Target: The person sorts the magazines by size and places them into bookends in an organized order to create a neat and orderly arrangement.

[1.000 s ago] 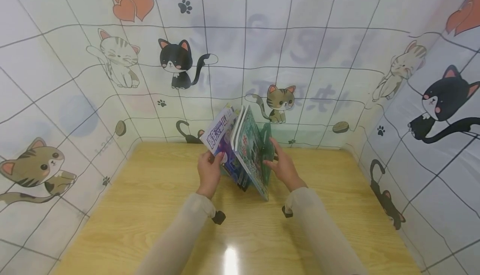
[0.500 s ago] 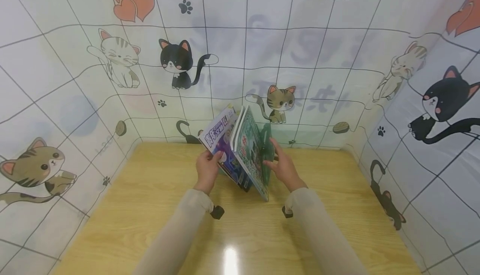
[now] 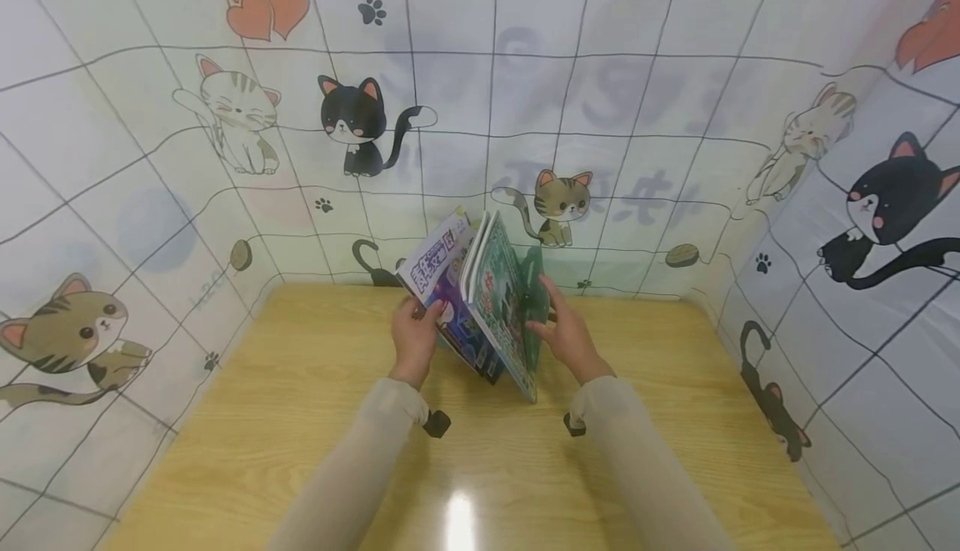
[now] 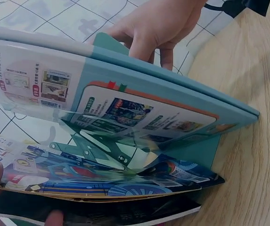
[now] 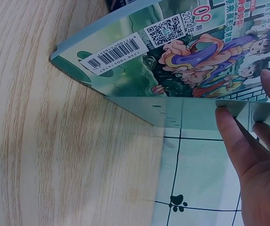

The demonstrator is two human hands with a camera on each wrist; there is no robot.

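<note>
My left hand [image 3: 414,336] grips a purple-covered magazine [image 3: 437,266], thumb on its front; it leans to the left. In the left wrist view a dark magazine [image 4: 92,211] lies against it near my fingertips. On the right stands a slanted green magazine [image 3: 501,301], its lower corner at the table. Beside it my right hand [image 3: 572,336] holds the upright plate of a green bookend [image 3: 534,272] by its edge, thumb near the green cover. Between the magazines, the bookend's crossed linkage bars [image 4: 90,149] show through the gap. The bookend's left end is mostly hidden.
The magazines stand on a light wood table [image 3: 315,451] towards its back edge. A white cat-print sheet [image 3: 450,101] rises behind and along both sides. Black wrist-worn pieces sit below both hands.
My left hand has shifted slightly left, and the purple magazine tilts a little farther from the green one. The right hand, green magazine and bookend plate stay put.
</note>
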